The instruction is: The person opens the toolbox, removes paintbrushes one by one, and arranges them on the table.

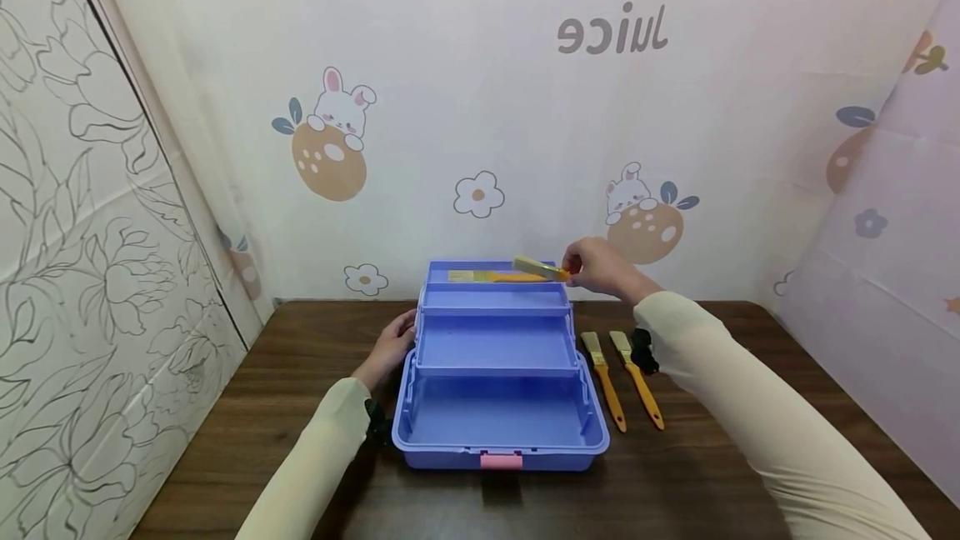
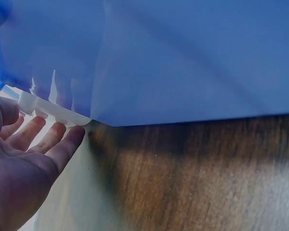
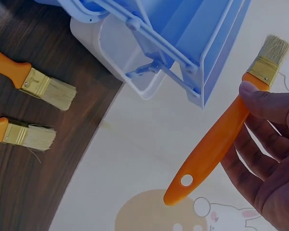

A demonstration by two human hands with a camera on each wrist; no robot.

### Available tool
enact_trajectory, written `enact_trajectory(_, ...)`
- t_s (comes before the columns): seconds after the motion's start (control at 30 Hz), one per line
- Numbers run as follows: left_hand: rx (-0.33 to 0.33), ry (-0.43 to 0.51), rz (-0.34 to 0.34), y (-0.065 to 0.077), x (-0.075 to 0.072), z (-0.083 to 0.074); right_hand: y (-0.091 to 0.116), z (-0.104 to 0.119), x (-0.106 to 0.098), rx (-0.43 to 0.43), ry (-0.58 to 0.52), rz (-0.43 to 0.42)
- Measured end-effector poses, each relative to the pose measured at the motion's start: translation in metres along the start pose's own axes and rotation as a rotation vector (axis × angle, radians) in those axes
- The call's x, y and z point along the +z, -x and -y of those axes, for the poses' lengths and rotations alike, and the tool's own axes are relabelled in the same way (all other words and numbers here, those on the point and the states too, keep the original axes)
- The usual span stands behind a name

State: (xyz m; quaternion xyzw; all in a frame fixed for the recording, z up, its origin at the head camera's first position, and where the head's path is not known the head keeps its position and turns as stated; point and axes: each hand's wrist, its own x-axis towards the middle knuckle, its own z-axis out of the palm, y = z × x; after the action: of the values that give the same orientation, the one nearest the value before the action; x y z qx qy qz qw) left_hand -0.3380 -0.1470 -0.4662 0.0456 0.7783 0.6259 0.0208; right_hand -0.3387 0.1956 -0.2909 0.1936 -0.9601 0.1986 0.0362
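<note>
A blue toolbox (image 1: 498,461) stands unfolded on the table, its stepped trays raised toward the back. My right hand (image 1: 600,265) pinches a paintbrush (image 3: 209,149) near the metal band, thumb on top, above the right end of the top tray (image 1: 442,267). Inside that tray lies another paintbrush (image 1: 472,277), its bristles to the left. At the box's back left side is my left hand (image 1: 392,350); its extended fingers (image 2: 67,144) touch the edge of a whitish part of the box.
Two more paintbrushes, a nearer one (image 1: 604,382) and an outer one (image 1: 637,380), lie side by side on the brown wooden table (image 1: 720,457), right of the box. A pink latch (image 1: 501,462) sits at the box front. Behind the table rises a printed wall covering (image 1: 480,107).
</note>
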Motion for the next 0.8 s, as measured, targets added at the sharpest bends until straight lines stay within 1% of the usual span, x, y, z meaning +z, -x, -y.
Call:
enact_trajectory(0.13,-0.014,-0.004,0.000,0.000,0.001,0.000,0.002,-0.004,-0.001,0.024,-0.016,0.006)
enact_trajectory(0.33,-0.015,-0.008,0.000,-0.001,0.001,0.001,0.005,-0.009,-0.001,0.041,-0.031,0.001)
enact_trajectory(0.53,-0.015,-0.005,0.000,0.000,0.000,-0.001,0.009,-0.014,-0.004,0.035,-0.034,-0.007)
enact_trajectory(0.8,-0.013,0.004,0.001,0.000,0.000,-0.001,0.014,-0.027,-0.005,0.028,-0.040,-0.013)
